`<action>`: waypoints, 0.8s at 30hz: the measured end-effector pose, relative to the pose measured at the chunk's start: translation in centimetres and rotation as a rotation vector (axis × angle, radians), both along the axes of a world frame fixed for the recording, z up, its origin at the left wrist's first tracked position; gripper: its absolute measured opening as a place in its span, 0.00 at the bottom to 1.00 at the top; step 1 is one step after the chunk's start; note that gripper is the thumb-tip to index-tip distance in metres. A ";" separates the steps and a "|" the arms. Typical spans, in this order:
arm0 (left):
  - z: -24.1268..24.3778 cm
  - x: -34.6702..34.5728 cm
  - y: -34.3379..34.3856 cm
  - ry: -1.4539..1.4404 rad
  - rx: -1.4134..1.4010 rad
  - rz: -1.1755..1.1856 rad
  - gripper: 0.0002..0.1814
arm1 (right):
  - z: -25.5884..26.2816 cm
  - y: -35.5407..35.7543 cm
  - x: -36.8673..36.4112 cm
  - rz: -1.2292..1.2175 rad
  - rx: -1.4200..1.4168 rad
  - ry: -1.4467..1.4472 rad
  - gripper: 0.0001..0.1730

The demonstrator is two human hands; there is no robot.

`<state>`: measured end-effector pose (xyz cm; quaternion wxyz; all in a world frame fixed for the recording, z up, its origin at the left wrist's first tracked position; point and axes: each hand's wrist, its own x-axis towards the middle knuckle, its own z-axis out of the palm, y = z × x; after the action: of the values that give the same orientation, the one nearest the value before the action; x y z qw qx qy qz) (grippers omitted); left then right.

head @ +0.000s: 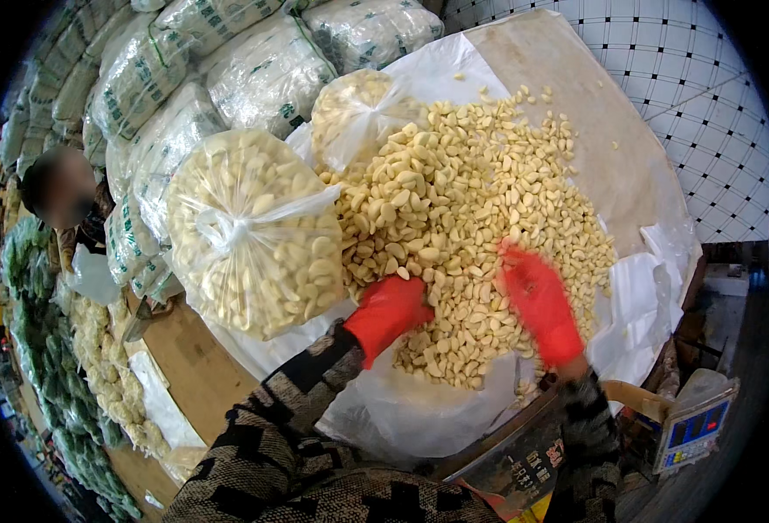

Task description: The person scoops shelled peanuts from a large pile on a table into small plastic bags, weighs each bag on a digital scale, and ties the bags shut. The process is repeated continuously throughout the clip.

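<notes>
A broad heap of peeled garlic cloves point(469, 202) lies on white sheeting in front of me. My left hand point(391, 310), in a red glove, is at the near left side of the heap with its fingertips partly hidden among the cloves. My right hand point(541, 301), also red-gloved and blurred, reaches onto the heap's right part and touches cloves. Whether either hand grips any cannot be made out. To the left of the heap stands a knotted clear plastic bag full of cloves point(254, 281). A smaller filled bag point(352, 104) sits behind it.
Large wrapped white sacks point(267, 72) are stacked at the back left. A loose clear plastic sheet point(417, 412) hangs at the near edge. A digital scale point(695, 428) stands at the lower right. At far left are a person point(100, 209) and green bagged produce point(51, 353).
</notes>
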<state>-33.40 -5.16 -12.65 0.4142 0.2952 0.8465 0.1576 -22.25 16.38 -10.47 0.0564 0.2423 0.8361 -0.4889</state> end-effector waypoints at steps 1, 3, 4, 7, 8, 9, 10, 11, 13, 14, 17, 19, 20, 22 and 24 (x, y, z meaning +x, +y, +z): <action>-0.4 -0.1 -1.2 -0.043 0.038 -0.022 0.20 | 2.7 1.4 -3.4 -0.136 0.080 0.004 0.23; 0.0 -0.1 -3.1 -0.098 0.057 0.008 0.25 | 0.7 6.6 -4.8 -0.158 0.625 0.252 0.28; 0.5 0.0 -4.0 -0.110 0.029 0.072 0.27 | -0.6 7.7 -5.1 -0.215 0.607 0.185 0.31; 0.1 0.0 -5.0 -0.149 0.080 0.166 0.29 | -2.8 7.4 -6.3 -0.252 0.454 0.050 0.36; -1.4 0.4 -5.0 -0.107 0.188 0.147 0.28 | -3.2 6.4 -6.1 -0.209 0.352 0.050 0.37; -2.3 1.1 -4.7 -0.076 0.297 0.135 0.26 | -3.3 5.1 -5.9 -0.158 0.253 0.039 0.39; -1.6 0.9 -3.6 -0.165 0.152 0.131 0.25 | -3.1 3.5 -5.5 -0.091 0.158 0.057 0.38; -2.3 0.9 -3.1 -0.165 0.119 0.159 0.25 | -2.8 1.7 -5.1 -0.028 0.063 0.075 0.37; -4.2 0.8 -2.5 -0.143 0.051 0.211 0.25 | -2.6 -0.8 -3.8 0.137 0.085 0.090 0.35; -5.0 1.3 -2.6 -0.072 0.098 0.204 0.21 | -2.5 -1.9 -2.9 0.202 0.082 0.077 0.36; -5.4 1.6 -3.2 0.058 0.252 0.171 0.17 | -1.2 -5.5 -0.7 0.346 0.113 -0.021 0.36; -5.8 1.9 -3.1 0.025 0.318 0.267 0.14 | -0.2 -8.5 0.8 0.467 0.158 0.008 0.36; -5.9 2.0 -3.0 0.008 0.349 0.319 0.12 | 0.5 -10.3 1.3 0.517 0.224 -0.061 0.34; -4.2 1.9 -3.0 -0.004 0.185 0.211 0.13 | 2.1 -13.1 2.3 0.675 0.258 -0.241 0.33; -3.2 2.1 -3.1 0.018 0.159 0.176 0.14 | 3.1 -14.2 3.8 0.714 0.187 -0.278 0.31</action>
<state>-31.26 -8.25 -15.81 0.3664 0.2531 0.8575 0.2575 -18.44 2.16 -7.37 0.3132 0.0044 0.8932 -0.3226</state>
